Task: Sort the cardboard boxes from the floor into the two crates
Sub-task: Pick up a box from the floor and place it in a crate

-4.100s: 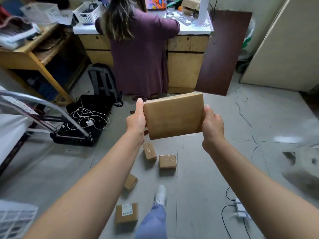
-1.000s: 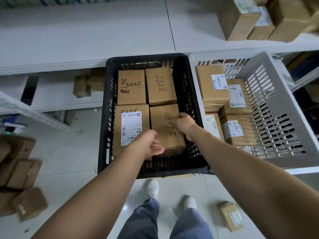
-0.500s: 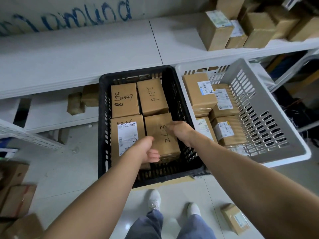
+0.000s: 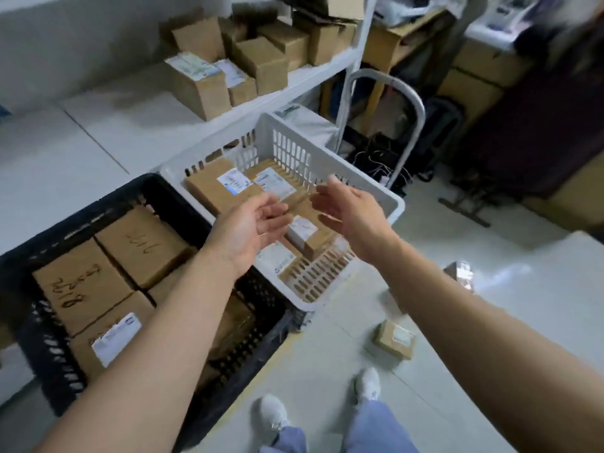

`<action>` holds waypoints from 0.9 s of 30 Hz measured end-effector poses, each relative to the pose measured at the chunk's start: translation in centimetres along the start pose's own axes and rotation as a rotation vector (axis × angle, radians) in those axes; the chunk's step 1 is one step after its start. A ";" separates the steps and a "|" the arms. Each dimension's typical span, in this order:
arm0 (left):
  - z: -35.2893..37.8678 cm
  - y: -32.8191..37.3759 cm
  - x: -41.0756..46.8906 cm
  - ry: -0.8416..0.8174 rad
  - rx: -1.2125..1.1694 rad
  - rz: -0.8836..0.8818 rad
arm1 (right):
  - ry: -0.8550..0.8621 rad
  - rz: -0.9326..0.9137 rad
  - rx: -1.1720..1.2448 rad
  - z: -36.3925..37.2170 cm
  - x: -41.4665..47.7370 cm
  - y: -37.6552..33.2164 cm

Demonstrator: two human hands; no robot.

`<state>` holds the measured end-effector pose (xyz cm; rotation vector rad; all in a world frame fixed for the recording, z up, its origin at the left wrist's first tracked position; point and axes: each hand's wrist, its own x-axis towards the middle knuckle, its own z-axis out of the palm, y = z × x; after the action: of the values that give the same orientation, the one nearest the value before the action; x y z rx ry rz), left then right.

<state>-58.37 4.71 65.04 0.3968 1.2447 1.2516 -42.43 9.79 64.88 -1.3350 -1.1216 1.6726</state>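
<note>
fingers [image 4: 276, 209] on the left hand [image 4: 251, 230] and right hand [image 4: 354, 217] hang loose and empty above the white slotted plastic crate [image 4: 394, 204]. it and the black plastic crate [image 4: 81, 212] alongside hold brown cardboard boxes [image 4: 140, 243]; one small labelled box [image 4: 394, 340] on the floor [image 4: 327, 358] beside it awaits sorting.

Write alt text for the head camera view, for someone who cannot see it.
An empty left hand and right hand hover open above a white crate packed with labelled cardboard boxes. A black crate of boxes with handwritten numbers sits to its left, and a small box lies on the floor near the person's feet.
</note>
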 end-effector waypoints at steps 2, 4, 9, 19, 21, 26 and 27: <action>4.7 -1.4 0.2 -0.135 0.045 -0.040 | 0.146 -0.018 0.010 -5.7 -1.2 -0.9; 9.5 -3.3 0.3 -0.256 0.121 -0.090 | 0.263 -0.026 0.027 -11.1 -2.5 -1.2; 20.0 -9.1 0.9 -0.411 0.272 -0.214 | 0.492 0.030 0.070 -23.1 -5.5 1.3; 33.5 -24.7 6.7 -0.277 0.397 -0.477 | 0.588 0.334 0.079 -42.0 -5.4 11.1; 34.3 -28.1 9.2 -0.217 0.395 -0.512 | 0.571 0.377 0.046 -44.8 -4.2 13.3; 33.2 -37.1 15.5 -0.097 0.483 -0.617 | 0.582 0.524 -0.001 -48.7 -0.9 20.8; 32.7 -39.1 16.8 -0.090 0.516 -0.634 | 0.583 0.552 0.001 -49.1 0.0 22.8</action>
<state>-14.38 17.78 37.26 0.3771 1.4580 0.3650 5.27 10.89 39.27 -2.0835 -0.4285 1.4633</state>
